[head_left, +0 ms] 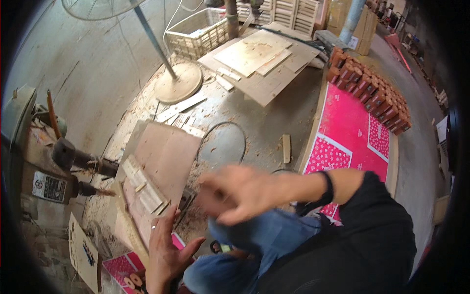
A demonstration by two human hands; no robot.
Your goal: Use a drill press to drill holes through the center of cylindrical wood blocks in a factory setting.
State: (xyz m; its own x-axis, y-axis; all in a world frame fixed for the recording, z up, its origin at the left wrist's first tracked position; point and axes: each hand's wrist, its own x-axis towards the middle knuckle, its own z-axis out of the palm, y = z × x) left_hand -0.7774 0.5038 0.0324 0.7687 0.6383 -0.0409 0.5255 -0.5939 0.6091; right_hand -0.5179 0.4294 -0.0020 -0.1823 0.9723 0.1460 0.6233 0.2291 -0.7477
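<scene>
Sawdust and pale wood chips cover the concrete workshop floor [264, 122], grey and gritty between the scraps. Low in the view, the left hand [164, 250] is spread open, fingers splayed and grasping nothing, a ring on one finger; its fingertips reach up to the lower edge of a short stack of thin wooden slats [144, 188]. The slats are flat, pale and rectangular, lying on a smooth brown plywood board [169, 154] that tilts over the floor. The right hand [240, 193] crosses in front of blue denim knees, blurred, fingers loose and open, holding nothing; a dark band circles its wrist.

Left of the board, a dusty metal machine [46, 169] pushes out a dark spindle toward the slats. Farther off stands the round, flat base of a pedestal fan [178, 83], and beyond it large plywood sheets [257, 59] lie overlapped beside a white wire basket [198, 32]. To the right, bright pink patterned cardboard [350, 130] is spread flat, edged by rows of small reddish-brown wooden blocks [372, 93].
</scene>
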